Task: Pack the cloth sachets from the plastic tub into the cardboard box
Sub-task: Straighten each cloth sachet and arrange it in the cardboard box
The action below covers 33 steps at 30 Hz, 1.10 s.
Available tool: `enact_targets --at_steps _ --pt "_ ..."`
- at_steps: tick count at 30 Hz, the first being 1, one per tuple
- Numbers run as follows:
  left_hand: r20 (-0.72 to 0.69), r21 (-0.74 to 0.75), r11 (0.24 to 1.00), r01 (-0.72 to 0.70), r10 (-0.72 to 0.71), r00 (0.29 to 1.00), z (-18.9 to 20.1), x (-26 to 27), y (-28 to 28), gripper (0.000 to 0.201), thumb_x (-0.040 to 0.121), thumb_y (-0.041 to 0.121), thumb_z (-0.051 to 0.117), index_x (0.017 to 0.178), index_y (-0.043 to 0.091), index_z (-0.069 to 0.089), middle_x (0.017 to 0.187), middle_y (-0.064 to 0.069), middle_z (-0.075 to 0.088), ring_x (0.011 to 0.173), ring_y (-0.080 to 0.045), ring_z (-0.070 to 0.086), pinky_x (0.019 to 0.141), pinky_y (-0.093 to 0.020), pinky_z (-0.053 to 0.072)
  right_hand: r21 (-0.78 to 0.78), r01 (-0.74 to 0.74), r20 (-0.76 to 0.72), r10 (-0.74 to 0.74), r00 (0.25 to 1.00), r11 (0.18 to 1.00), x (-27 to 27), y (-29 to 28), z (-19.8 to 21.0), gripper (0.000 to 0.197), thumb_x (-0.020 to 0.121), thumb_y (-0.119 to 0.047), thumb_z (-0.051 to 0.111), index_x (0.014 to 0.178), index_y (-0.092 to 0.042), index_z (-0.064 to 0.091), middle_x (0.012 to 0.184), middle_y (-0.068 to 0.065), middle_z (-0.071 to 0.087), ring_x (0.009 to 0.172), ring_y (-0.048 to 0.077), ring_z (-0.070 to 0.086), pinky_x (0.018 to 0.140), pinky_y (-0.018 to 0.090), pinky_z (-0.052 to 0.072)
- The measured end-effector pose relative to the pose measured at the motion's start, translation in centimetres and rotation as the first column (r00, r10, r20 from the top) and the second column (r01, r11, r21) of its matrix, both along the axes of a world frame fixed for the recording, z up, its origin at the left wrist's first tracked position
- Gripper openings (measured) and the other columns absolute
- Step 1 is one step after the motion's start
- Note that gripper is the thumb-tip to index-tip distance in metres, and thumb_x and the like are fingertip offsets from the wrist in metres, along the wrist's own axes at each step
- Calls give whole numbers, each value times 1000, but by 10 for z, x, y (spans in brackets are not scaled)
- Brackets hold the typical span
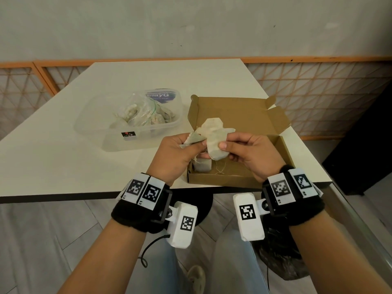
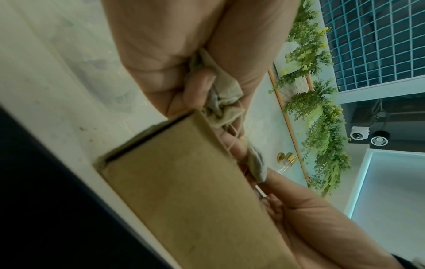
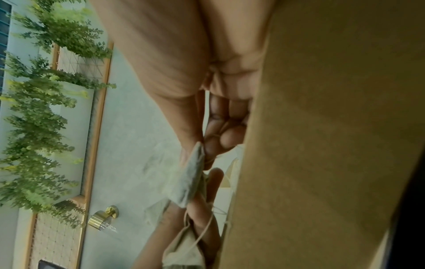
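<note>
Both hands are held over the near-left part of the cardboard box, which lies open on the white table w/ its lid flaps folded back on the far side.

The left hand is clenched round a crumpled greyish sachet; in the left wrist view the cloth is seen bunched between curled fingers and palm, w/ thin strings trailing over the box's front wall.

The right hand is pinching a flatter, pale sachet: thumb on the near face, other fingers curled behind it. That sachet is held upright above the box interior, touching the left hand's bundle. In the right wrist view the same sachet is seen edge-on, gripped at the fingertips; loose threads are visible below it.

One more sachet is lying inside the box at its near-left corner, partly hidden under the left hand; threads are seen on the box floor beside it.

The plastic tub is set just left of the box, slightly farther back, not touching it as far as can be told. More sachets and a clear bag are held in it; exact count can't be told. A small printed label is stuck on the tub's front wall.
</note>
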<state>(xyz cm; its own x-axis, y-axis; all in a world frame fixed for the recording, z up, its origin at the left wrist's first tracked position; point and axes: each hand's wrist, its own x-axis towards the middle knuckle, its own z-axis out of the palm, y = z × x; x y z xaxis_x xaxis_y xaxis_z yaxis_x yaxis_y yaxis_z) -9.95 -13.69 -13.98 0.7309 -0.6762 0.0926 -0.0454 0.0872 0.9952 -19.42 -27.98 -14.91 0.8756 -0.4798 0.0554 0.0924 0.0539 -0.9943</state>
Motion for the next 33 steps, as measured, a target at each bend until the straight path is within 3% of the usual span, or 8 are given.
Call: enact_targets --at_steps 4,13,18,20,23,28,33 --pt "-18 -1 1000 18 -18 1000 0 1 0 20 86 -1 62 102 9 67 59 11 68 51 1 61 51 -9 43 3 -13 2 13 1000 1000 0 0 1 20 75 -6 68 68 -22 75 72 -2 68 68 15 52 58 17 46" --pt "-119 -31 997 -64 60 991 -3 -1 -2 14 83 3 67 97 6 69 59 7 69 50 -1 60 49 -10 43 71 131 -10 -130 991 989 0 0 3 11 77 -3 67 73 -12 64 66 2 61 61 13 50 55 18 45" --pt "-108 -52 992 -117 111 988 -8 -2 -4 9 81 5 70 85 13 71 70 1 72 58 -7 64 69 -23 54 234 97 95 -122 988 967 -5 4 13 9 77 -5 64 73 -12 61 63 -3 61 56 6 50 52 15 44" --pt "-93 -53 989 -140 134 987 -9 -4 -5 9 81 5 72 83 14 72 71 -3 72 62 -11 65 73 -30 52 152 102 82 -116 990 983 -5 10 13 8 73 -8 67 70 -14 62 62 -4 61 56 6 49 53 16 43" --pt "-60 -53 988 -143 140 988 -9 -7 -6 9 79 8 74 84 15 74 77 -8 72 71 -15 64 75 -37 52 -97 163 28 -160 987 982 -1 18 7 15 77 -12 71 66 -19 65 68 -3 61 57 4 48 60 20 42" --pt "-43 -75 991 -108 106 994 -9 -7 -6 17 82 -1 68 85 15 71 67 6 72 60 -6 66 62 -18 53 -177 209 5 -211 977 962 4 19 5 11 79 -14 71 73 -18 62 71 -3 62 58 0 52 60 17 44" --pt "-59 -97 994 -51 46 997 -5 -7 -4 17 83 -4 65 89 11 70 65 6 71 57 -4 65 60 -14 50 -142 184 1 -185 983 973 5 20 5 20 81 -11 68 98 -19 61 72 -1 63 58 -3 58 58 12 45"
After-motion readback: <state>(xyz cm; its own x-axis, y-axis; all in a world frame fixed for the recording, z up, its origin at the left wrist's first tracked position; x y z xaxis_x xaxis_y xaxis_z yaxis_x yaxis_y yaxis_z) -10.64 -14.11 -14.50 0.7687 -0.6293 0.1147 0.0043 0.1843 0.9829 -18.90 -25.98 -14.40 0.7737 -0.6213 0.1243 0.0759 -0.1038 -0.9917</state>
